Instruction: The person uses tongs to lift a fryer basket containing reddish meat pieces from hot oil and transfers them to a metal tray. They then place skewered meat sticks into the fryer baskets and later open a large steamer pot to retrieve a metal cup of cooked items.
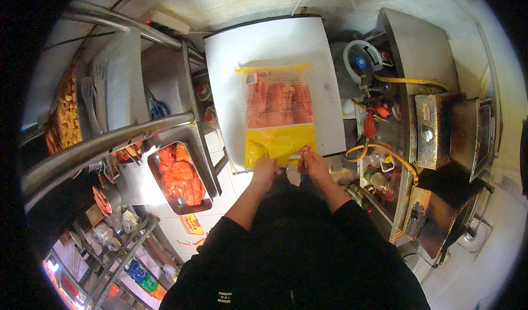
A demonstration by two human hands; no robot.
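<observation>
A large plastic bag (280, 103), clear with yellow ends and packed with reddish pieces that look like meat, lies flat on a white worktop (222, 83). My left hand (266, 170) has its fingers closed on the bag's near yellow edge, at the left corner. At the near right corner is my right hand (311, 165), pinching a small red and white scrap (304, 149) that looks like torn wrapper. Whether those fingers also hold the bag's edge cannot be told.
Left, a steel tray (210, 204) holds orange-red marinated meat beside a metal rail (123, 134). Blue-handled scissors (159, 108) lie farther back. To the right stand a gas cylinder (342, 68), a yellow hose (392, 155) and a stained metal burner unit (431, 132). Yellow wrappers (192, 224) lie on the tiled floor.
</observation>
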